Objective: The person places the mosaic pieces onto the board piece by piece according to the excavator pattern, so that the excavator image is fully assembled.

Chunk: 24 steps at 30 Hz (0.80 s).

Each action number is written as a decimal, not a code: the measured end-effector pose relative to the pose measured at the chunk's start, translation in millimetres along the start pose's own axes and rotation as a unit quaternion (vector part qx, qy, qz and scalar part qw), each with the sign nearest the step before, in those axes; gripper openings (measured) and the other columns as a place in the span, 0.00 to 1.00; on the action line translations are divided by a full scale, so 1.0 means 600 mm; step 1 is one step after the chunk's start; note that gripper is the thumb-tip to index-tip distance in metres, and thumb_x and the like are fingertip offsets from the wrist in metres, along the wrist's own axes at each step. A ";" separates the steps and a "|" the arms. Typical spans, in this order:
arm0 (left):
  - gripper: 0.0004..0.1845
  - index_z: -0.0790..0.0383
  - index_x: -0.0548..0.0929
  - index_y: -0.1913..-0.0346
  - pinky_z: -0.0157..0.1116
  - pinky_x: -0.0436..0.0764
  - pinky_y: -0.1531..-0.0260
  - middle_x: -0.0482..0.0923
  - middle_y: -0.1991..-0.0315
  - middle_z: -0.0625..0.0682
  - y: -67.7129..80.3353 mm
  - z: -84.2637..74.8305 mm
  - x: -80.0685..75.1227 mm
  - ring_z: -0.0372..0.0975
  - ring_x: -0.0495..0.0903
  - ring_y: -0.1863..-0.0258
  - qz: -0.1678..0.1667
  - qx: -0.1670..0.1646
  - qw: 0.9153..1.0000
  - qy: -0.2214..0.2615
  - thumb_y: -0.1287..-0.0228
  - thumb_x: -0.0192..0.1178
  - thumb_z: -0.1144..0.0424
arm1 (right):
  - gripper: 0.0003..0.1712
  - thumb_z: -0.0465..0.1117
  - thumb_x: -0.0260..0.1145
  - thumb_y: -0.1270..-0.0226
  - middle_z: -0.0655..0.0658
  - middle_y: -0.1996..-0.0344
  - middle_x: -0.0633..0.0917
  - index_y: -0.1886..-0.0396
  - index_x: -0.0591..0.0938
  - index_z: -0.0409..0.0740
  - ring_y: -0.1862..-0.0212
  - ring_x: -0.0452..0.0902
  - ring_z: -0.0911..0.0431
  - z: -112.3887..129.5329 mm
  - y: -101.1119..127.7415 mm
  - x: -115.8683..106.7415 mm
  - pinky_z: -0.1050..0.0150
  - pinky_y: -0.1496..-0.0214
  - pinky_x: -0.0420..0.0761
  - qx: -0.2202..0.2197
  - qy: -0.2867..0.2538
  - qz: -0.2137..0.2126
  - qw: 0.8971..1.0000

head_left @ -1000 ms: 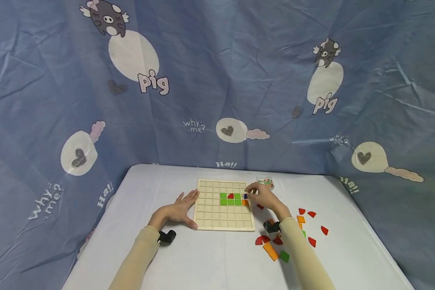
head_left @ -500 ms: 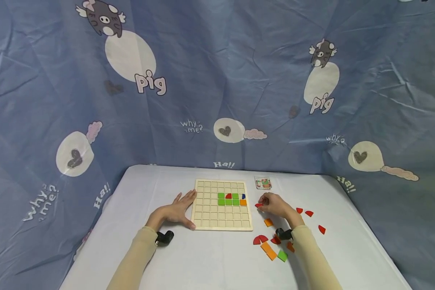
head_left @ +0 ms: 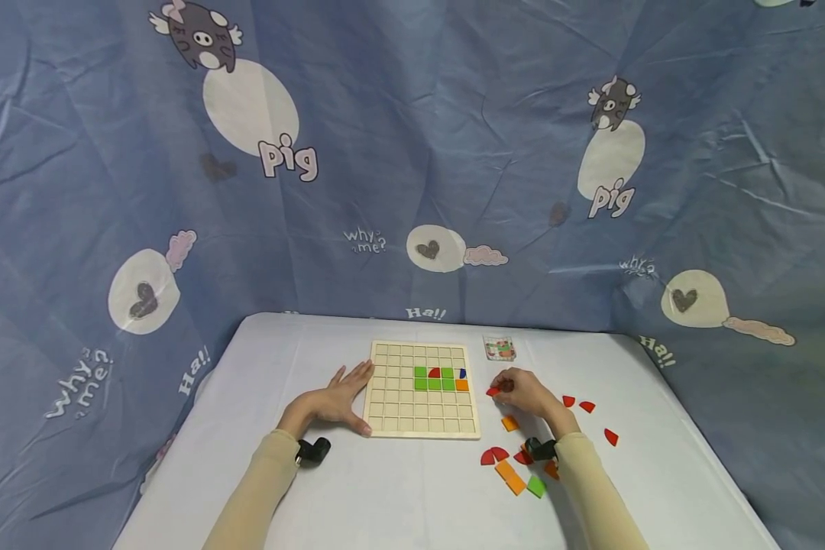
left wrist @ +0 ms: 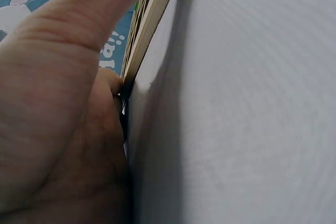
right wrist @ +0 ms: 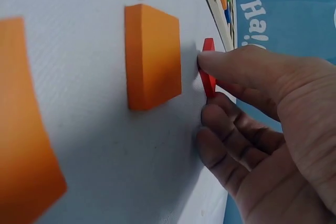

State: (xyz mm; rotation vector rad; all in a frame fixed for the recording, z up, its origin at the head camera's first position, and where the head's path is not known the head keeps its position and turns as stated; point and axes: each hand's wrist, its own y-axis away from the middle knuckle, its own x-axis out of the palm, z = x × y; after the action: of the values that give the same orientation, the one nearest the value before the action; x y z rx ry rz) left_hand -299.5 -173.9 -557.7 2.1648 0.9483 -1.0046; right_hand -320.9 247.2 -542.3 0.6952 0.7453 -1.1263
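Note:
A wooden grid board (head_left: 388,405) lies on the table, with several green squares (head_left: 421,384), a red quarter-circle (head_left: 435,373), a blue-and-white piece (head_left: 463,373) and an orange square (head_left: 461,386) in its cells. Against its left edge rests my left hand (head_left: 333,399), fingers straight and thumb spread along the near corner. To the right of the board, my right hand (head_left: 528,391) pinches a red quarter-circle tile (right wrist: 209,82) low over the cloth. In the right wrist view the thumb presses its face and the tile stands tilted; the forefinger is partly hidden behind.
A loose orange square (head_left: 510,423) lies just in front of the right hand. Several red, orange and green tiles, among them a green square (head_left: 536,486), are scattered nearer. More red quarter-circles (head_left: 611,436) lie farther right. A small picture card (head_left: 499,348) sits behind.
My right hand has left the board's blue-and-white piece, moved right and toward me, and taken hold of a red quarter-circle tile. The left hand stays at the board's edge.

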 end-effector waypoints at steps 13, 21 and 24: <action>0.73 0.67 0.39 0.24 0.55 0.29 0.26 0.32 0.21 0.58 -0.002 0.003 0.001 0.50 0.33 0.22 -0.004 0.002 1.000 0.004 0.63 0.75 0.37 | 0.08 0.36 0.72 0.46 0.51 0.69 0.82 0.65 0.83 0.45 0.67 0.75 0.59 0.021 -0.003 0.013 0.67 0.64 0.79 -0.037 -0.018 -0.034 0.999; 0.73 0.67 0.39 0.24 0.55 0.28 0.26 0.31 0.21 0.58 -0.002 0.003 0.001 0.50 0.32 0.22 -0.002 0.001 1.000 0.007 0.63 0.75 0.37 | 0.08 0.37 0.72 0.43 0.50 0.66 0.82 0.63 0.83 0.43 0.66 0.75 0.62 0.079 -0.011 0.049 0.70 0.67 0.78 -0.138 -0.009 -0.025 0.990; 0.73 0.66 0.39 0.24 0.54 0.28 0.26 0.31 0.21 0.58 -0.002 0.003 0.000 0.49 0.32 0.22 -0.002 0.000 1.000 0.001 0.62 0.75 0.37 | 0.09 0.37 0.71 0.41 0.49 0.65 0.82 0.61 0.83 0.42 0.66 0.74 0.62 0.105 -0.015 0.061 0.70 0.66 0.79 -0.163 0.000 -0.016 0.987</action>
State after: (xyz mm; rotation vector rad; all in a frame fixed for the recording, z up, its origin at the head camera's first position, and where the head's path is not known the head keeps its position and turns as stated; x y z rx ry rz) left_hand -301.0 -174.5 -558.9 2.1657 0.9539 -1.0038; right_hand -309.9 175.0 -537.0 0.4088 0.9190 -1.0031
